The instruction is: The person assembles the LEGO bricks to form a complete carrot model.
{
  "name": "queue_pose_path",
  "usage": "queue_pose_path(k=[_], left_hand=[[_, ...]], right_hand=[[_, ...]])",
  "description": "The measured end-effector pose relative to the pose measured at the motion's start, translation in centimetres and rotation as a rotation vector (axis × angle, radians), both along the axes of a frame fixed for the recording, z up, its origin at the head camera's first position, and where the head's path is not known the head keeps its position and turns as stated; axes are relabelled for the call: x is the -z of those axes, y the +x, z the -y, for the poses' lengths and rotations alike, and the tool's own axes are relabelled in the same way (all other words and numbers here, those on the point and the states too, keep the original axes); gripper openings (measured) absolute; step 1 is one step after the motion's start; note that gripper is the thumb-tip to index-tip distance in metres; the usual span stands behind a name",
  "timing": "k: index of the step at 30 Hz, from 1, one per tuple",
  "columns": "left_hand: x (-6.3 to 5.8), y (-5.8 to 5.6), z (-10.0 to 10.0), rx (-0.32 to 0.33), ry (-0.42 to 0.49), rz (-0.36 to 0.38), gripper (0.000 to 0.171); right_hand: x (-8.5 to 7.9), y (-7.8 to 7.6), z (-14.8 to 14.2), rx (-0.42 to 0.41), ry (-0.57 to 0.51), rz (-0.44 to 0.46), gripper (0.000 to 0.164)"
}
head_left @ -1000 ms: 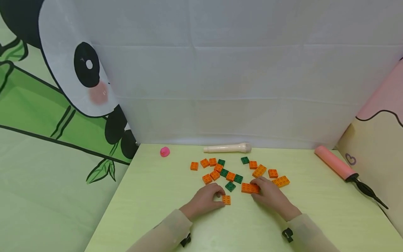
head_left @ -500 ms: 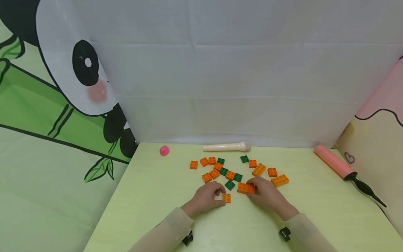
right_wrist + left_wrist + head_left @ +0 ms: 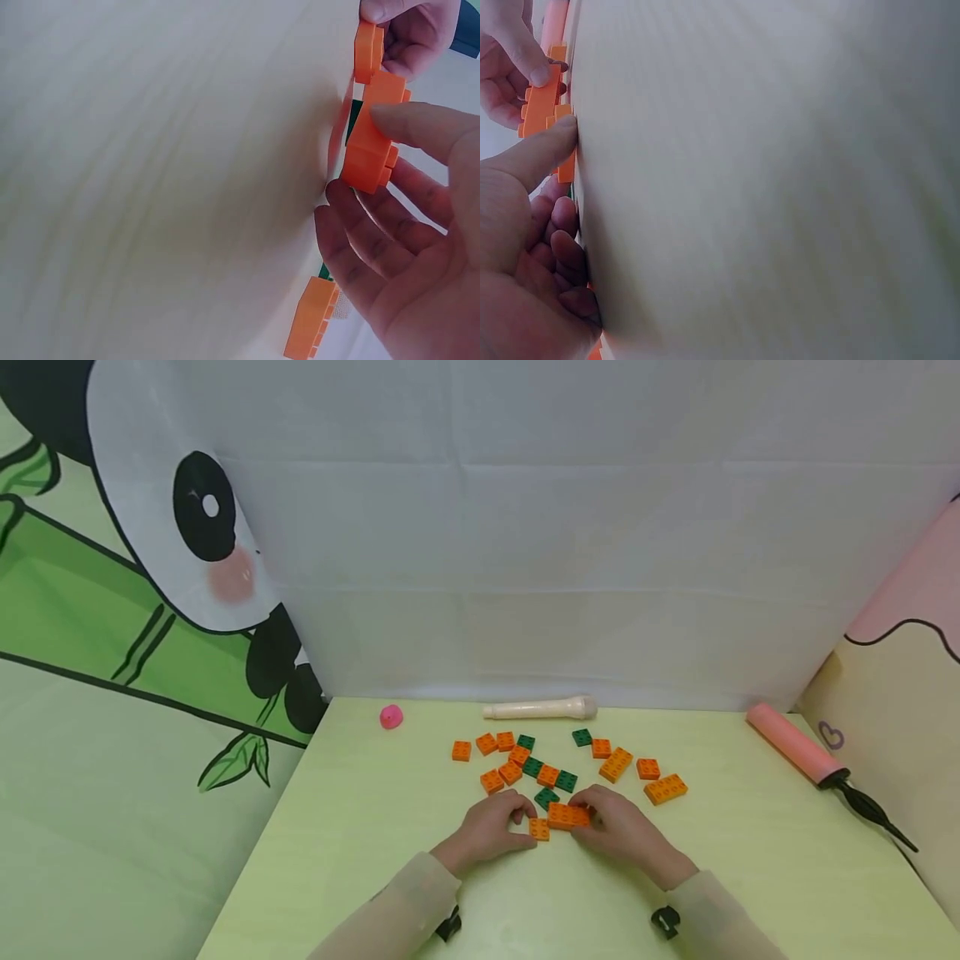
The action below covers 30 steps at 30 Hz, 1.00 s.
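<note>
My left hand (image 3: pixel 489 827) pinches a small square orange toy brick (image 3: pixel 539 830) on the table. Opposite it, my right hand (image 3: pixel 628 833) holds a longer orange brick (image 3: pixel 567 815) between thumb and fingers, its left end close to the small brick. In the right wrist view the longer brick (image 3: pixel 366 154) looks raised and tilted, just beside the small brick (image 3: pixel 365 52); whether they touch I cannot tell. The left wrist view shows my left thumb on the small brick (image 3: pixel 566 166). A green brick (image 3: pixel 547 798) lies just behind the two.
Several loose orange and green bricks (image 3: pixel 532 767) lie behind my hands, with longer orange ones (image 3: pixel 666 789) to the right. A white microphone-shaped stick (image 3: pixel 540 708) and a pink toy (image 3: pixel 391 717) sit at the table's back. A pink pump (image 3: pixel 797 746) lies at right.
My right hand has slid left with the longer orange brick, up to the small one. My left hand has stayed nearly still on the small brick.
</note>
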<state>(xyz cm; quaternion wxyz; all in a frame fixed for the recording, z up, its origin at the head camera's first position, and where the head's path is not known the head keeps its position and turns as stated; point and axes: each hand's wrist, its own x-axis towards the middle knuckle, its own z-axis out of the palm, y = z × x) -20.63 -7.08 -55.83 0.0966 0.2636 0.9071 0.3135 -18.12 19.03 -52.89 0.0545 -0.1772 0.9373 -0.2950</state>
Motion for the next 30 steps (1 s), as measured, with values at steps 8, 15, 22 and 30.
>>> queue_pose_path(k=[8, 15, 22, 30], left_hand=[[-0.1, 0.0, 0.0, -0.005, 0.006, 0.005, 0.028], [0.0, -0.1, 0.0, -0.004, 0.020, 0.000, 0.029], [0.2, -0.2, -0.1, -0.006, 0.014, -0.002, 0.031], [0.2, -0.2, -0.1, -0.017, -0.009, -0.002, 0.034]], right_hand=[[-0.1, 0.1, 0.2, -0.007, -0.014, 0.005, 0.034], [0.0, 0.2, 0.6, -0.033, -0.058, 0.005, 0.033], [0.2, 0.1, 1.2, -0.090, -0.051, -0.006, 0.035], [0.4, -0.1, 1.9, -0.126, -0.051, -0.030, 0.032]])
